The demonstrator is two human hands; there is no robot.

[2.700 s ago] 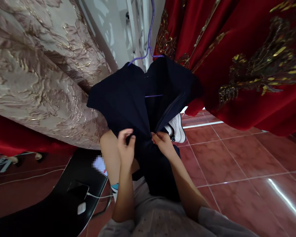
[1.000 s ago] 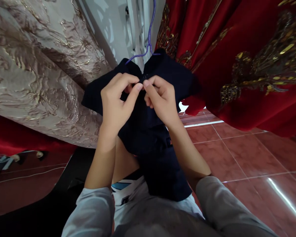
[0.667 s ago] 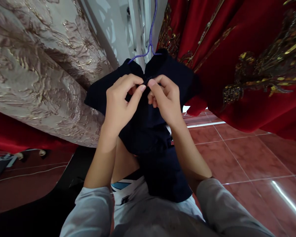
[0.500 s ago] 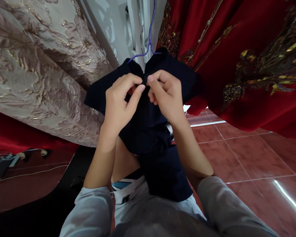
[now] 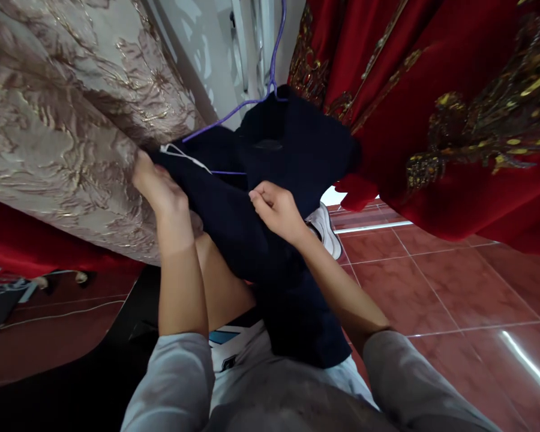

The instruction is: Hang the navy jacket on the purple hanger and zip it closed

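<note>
A dark navy garment (image 5: 306,156) hangs on a purple wire hanger (image 5: 234,112), its front pulled apart at the neck. My right hand (image 5: 279,210) is closed, pinching the garment's front edge near its middle. Out to the left, my left hand (image 5: 159,186) is at the garment's left shoulder side, against the brocade cloth; its fingertips are hidden, so its grip cannot be made out. A thin white loop (image 5: 186,157) lies across the left shoulder of the garment. Through the opening a strip of the hanger's lower bar shows.
Pale pink brocade (image 5: 72,120) with gold threads hangs at the left. Red fabric with gold sequins (image 5: 432,120) hangs at the right. Below is a red tiled floor (image 5: 445,276). A white shoe (image 5: 326,234) shows beside the garment, and a white metal frame (image 5: 247,48) stands behind the hanger.
Both hands were together at the garment's collar. The left hand has moved out to the left and the right hand down, and the collar has come apart, baring the hanger's left arm and the white loop.
</note>
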